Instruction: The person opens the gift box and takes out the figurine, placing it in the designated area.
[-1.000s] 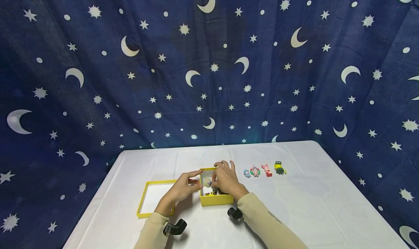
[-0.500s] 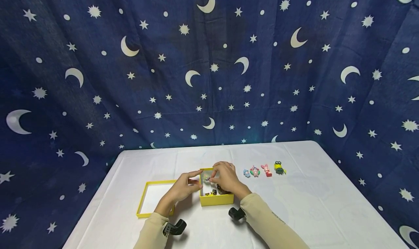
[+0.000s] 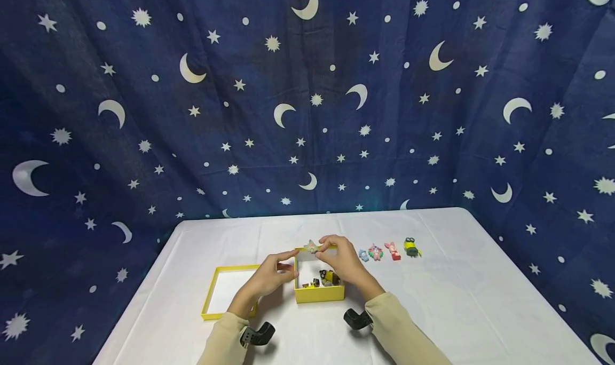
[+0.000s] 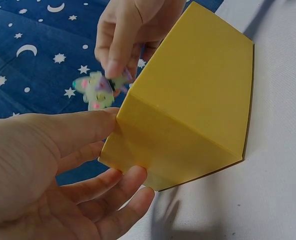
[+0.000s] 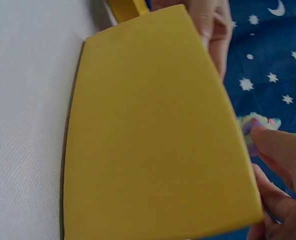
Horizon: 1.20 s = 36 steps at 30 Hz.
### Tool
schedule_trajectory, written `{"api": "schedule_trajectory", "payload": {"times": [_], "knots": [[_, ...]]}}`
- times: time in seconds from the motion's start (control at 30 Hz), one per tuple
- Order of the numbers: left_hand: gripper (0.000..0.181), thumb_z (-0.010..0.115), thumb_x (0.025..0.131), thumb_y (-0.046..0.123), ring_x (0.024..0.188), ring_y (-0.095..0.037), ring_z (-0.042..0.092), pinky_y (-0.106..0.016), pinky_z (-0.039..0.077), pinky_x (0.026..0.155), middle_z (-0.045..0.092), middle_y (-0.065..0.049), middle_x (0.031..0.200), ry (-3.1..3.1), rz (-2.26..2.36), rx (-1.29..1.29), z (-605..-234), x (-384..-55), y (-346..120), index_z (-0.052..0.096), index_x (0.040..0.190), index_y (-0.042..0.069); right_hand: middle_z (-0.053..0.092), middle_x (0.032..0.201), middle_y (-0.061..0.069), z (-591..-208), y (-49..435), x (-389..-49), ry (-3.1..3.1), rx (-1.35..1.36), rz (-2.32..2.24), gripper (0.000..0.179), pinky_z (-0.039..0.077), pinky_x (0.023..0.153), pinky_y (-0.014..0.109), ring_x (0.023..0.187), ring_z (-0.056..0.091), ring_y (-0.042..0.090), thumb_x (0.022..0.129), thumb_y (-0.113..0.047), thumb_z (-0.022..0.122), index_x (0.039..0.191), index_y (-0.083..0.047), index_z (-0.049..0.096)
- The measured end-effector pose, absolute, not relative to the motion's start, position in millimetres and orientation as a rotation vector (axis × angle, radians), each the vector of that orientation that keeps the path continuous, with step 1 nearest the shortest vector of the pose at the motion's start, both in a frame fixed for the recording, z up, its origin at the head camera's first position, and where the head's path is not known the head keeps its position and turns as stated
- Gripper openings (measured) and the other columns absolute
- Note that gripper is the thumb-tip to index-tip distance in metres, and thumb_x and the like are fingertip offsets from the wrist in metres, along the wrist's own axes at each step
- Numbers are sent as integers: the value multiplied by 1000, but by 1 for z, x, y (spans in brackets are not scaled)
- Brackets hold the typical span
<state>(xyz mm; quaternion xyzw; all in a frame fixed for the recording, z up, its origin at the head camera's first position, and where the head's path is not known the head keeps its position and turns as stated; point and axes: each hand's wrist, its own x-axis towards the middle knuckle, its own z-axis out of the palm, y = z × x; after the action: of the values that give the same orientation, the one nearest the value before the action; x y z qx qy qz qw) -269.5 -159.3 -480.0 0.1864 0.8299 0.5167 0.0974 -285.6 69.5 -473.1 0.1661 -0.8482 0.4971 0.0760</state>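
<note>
My right hand [image 3: 342,258] pinches a small pale toy figure [image 3: 310,246] between thumb and fingertips, above the far rim of an open yellow box [image 3: 319,294]. Up close in the left wrist view, the toy figure [image 4: 96,90] has pink cheeks, pointed ears and a purple part. My left hand [image 3: 269,275] holds the box's left wall, its thumb at the rim and other fingers against the outside. Inside the box lie a yellow-and-black figure [image 3: 329,277] and a smaller yellow-and-dark piece [image 3: 314,283]. The right wrist view shows mostly the box's side wall [image 5: 148,130].
A shallow yellow-rimmed lid [image 3: 207,301] lies left of the box, partly behind the left hand. Right of the box stands a row of toys: a blue figure [image 3: 363,255], a pink-and-green one [image 3: 376,252], a red-and-pink one [image 3: 393,251] and a yellow-and-green one [image 3: 411,247].
The right hand has lifted the pale toy figure up out of the box, away from the body. More of the box's contents now show. The left hand has stayed at the box.
</note>
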Motion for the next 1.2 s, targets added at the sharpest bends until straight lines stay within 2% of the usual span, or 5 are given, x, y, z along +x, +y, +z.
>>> {"api": "schedule_trajectory", "payload": {"times": [0.23, 0.37, 0.53, 0.9, 1.2], "knots": [[56, 67, 89, 10, 117, -34, 61, -28, 50, 87, 44, -15, 151, 2457, 1539, 540, -479, -268, -159, 49, 142, 9, 71, 97, 24, -470, 84, -285, -2322, 573, 1830, 13, 51, 70, 20, 79, 64, 9, 90, -11, 67, 94, 0, 64], [56, 66, 90, 9, 118, -34, 60, -29, 50, 87, 43, -16, 152, 2452, 1535, 543, -480, -267, -160, 48, 143, 9, 68, 101, 31, -464, 90, -284, -2259, 592, 1952, 25, 53, 78, 19, 80, 66, 5, 92, -9, 63, 112, 3, 55], [57, 66, 90, 10, 117, -33, 61, -30, 50, 87, 42, -17, 152, 2457, 1540, 542, -478, -266, -162, 47, 144, 9, 62, 104, 32, -451, 95, -280, -2224, 568, 2031, 46, 55, 77, 27, 77, 69, 11, 94, -2, 58, 136, -8, 41], [56, 66, 90, 11, 116, -32, 62, -39, 50, 94, 44, -15, 151, 2478, 1513, 535, -479, -267, -163, 49, 143, 11, 57, 114, 25, -432, 107, -274, -2243, 475, 1959, 41, 48, 67, 22, 70, 68, 7, 94, -1, 56, 134, -7, 46], [57, 67, 90, 14, 116, -28, 62, -31, 50, 90, 43, -14, 152, 2480, 1494, 552, -482, -272, -161, 48, 144, 14, 48, 133, 20, -421, 132, -274, -2271, 453, 1860, 40, 48, 73, 21, 78, 69, 7, 97, -2, 52, 136, -11, 48]]}}
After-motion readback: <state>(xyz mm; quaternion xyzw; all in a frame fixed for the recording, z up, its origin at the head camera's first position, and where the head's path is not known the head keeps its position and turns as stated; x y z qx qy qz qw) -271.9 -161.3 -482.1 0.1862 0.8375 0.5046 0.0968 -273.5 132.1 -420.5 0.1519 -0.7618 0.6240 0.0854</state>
